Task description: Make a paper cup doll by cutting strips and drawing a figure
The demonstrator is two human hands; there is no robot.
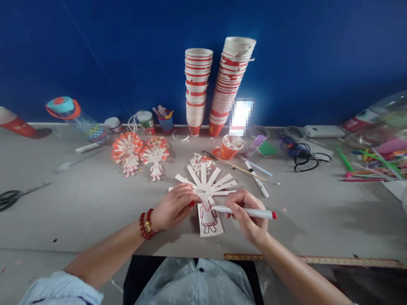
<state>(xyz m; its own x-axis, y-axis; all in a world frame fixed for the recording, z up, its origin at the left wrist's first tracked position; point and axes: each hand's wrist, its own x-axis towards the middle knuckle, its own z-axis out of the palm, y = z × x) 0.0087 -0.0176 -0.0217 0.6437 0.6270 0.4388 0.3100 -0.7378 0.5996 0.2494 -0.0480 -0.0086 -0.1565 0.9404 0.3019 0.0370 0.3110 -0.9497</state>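
In front of me lies a white paper doll (209, 224) cut from a paper cup, with long strips fanning out round its head. A dress, arms and legs are drawn on its lower part in dark red lines. My left hand (174, 204) grips the doll at the left of its head, fingers bent and thumb near the neck. Between the fingers of my right hand (249, 212) is a white marker pen (263, 213) with a red end. Its tip is at the doll's neckline, on the right side.
Finished-looking paper dolls (155, 160) with orange-tipped strips lie at back left. Two tall paper cup stacks (199, 93) stand against the blue wall. A cup of scraps (231, 148), a capped marker (257, 180), scissors (19, 195) and a bottle (79, 120) lie around.
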